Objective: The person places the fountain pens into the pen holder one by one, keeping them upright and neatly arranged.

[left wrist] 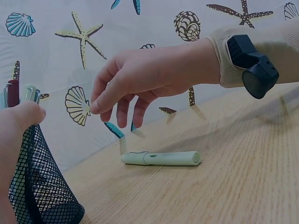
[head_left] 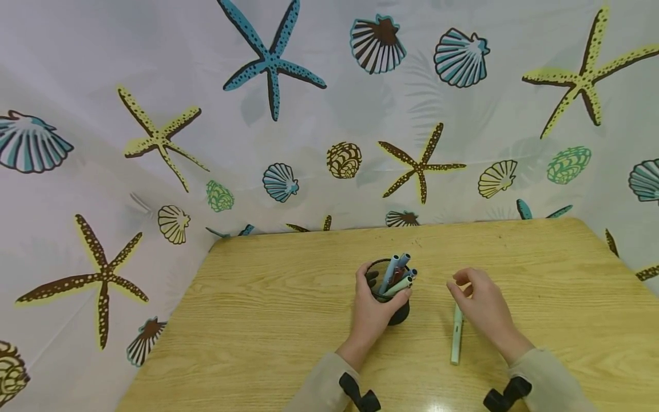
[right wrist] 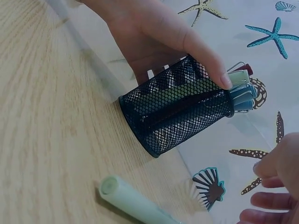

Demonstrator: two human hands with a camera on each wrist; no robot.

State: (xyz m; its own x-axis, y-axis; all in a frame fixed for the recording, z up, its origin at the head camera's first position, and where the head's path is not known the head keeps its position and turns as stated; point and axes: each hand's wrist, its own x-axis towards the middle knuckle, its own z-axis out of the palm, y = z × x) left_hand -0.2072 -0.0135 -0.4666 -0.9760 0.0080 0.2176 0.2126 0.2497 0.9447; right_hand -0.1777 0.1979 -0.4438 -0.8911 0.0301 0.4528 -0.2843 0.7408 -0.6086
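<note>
My left hand (head_left: 373, 312) grips a black mesh pen cup (right wrist: 182, 116), with the thumb near its rim. Several capped pens (head_left: 389, 273) stand in the cup, in blue, pale green and dark red. A pale green pen (head_left: 456, 337) lies on the table to the right of the cup. Just above its far end is my right hand (head_left: 486, 303), holding nothing, its fingers loosely bent. In the left wrist view there is a gap between those fingers and the pale green pen (left wrist: 161, 158). Whether the cup's base touches the table I cannot tell.
The wood-grain table (head_left: 268, 309) extends to both sides of the hands. Behind it and along its left side hangs a white cloth (head_left: 309, 126) printed with starfish and shells. A black device is strapped on each wrist, over beige sleeves (head_left: 551, 377).
</note>
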